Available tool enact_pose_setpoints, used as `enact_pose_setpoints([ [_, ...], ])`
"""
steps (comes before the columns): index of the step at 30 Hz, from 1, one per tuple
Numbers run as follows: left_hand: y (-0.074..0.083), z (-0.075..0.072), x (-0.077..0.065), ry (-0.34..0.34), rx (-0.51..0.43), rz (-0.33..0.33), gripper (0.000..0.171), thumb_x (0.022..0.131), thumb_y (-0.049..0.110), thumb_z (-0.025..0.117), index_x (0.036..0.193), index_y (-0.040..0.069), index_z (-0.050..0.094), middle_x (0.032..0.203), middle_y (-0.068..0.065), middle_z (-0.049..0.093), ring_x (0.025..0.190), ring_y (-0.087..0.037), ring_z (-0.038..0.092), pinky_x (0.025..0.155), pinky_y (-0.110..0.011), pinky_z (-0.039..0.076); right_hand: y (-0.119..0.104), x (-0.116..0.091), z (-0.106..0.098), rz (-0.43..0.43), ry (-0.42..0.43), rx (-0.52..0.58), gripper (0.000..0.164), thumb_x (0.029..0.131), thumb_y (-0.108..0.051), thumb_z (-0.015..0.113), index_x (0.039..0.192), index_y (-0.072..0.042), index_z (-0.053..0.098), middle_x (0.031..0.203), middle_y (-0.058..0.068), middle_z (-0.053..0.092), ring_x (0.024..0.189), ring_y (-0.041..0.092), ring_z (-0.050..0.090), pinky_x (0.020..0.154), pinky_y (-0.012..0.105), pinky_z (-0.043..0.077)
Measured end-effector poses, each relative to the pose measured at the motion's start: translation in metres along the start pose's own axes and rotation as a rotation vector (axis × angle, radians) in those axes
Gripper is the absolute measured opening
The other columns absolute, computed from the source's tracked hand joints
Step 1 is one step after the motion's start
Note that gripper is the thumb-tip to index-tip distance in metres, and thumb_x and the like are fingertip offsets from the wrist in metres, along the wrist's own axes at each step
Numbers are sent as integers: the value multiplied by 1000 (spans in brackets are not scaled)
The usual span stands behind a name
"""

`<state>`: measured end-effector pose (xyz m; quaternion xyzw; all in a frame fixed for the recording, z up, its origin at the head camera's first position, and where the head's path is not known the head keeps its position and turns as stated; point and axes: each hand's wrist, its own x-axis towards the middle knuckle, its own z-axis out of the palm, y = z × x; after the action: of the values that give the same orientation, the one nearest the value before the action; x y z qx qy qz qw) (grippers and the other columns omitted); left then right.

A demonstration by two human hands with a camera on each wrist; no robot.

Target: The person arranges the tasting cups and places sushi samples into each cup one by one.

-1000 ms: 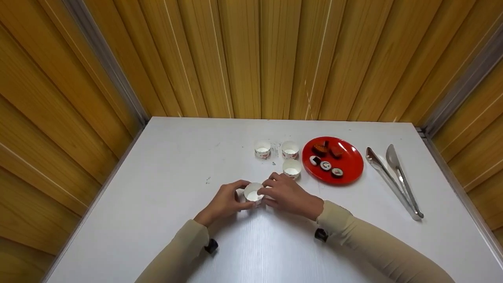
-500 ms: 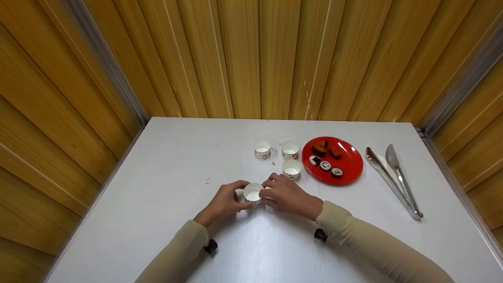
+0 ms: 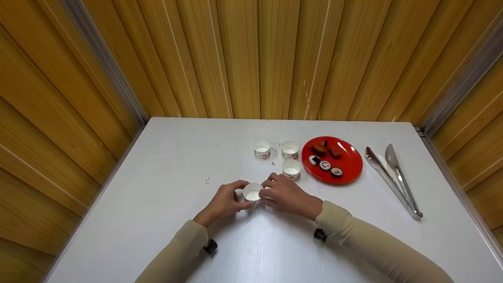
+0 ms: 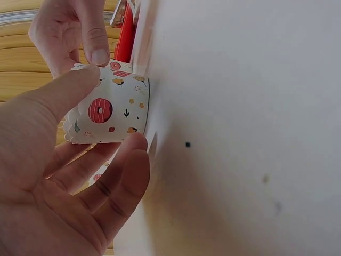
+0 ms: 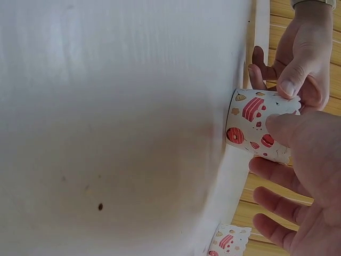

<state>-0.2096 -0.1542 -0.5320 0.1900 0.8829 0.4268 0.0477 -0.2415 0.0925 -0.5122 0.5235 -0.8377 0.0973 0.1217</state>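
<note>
Close to the middle of the table, a paper baking cup (image 3: 251, 192) stands upright between both hands. Its white wall (image 4: 120, 109) carries printed donuts and leaves in the left wrist view. My left hand (image 3: 224, 199) holds it from the left, thumb on the near side and fingers curving behind. From the right, my right hand (image 3: 290, 197) grips the same cup; in the right wrist view its thumb presses the printed wall (image 5: 253, 120) while the other fingers are spread beyond. Inside, the cup looks white and bare as far as the head view shows.
Three similar cups stand beyond the hands: one at back left (image 3: 262, 151), one at back right (image 3: 290, 151), one nearer (image 3: 291, 169), close to the right knuckles. Right of them, a red plate (image 3: 351, 167) bears several sushi pieces (image 3: 325, 165). Metal tongs (image 3: 401, 181) lie farther right.
</note>
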Motion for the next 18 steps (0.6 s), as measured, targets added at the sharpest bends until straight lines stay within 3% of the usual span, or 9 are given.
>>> enact_pose_setpoints([
  [10, -1, 1, 1, 4, 21, -19, 57, 85, 33, 86, 135, 14, 65, 125, 1, 69, 82, -12, 57, 70, -26, 47, 0, 0, 0, 4, 6, 5, 4, 94, -22, 75, 98, -23, 74, 104, -1, 73, 97, 22, 59, 80, 39, 48],
  [18, -1, 0, -1, -2, -32, 11, 54, 86, 30, 86, 133, 12, 65, 124, -3, 69, 65, -11, 55, 60, -26, 46, 1, 0, 0, -29, 61, -17, 4, 92, -22, 76, 95, -22, 73, 101, 0, 72, 94, 23, 59, 79, 38, 48],
])
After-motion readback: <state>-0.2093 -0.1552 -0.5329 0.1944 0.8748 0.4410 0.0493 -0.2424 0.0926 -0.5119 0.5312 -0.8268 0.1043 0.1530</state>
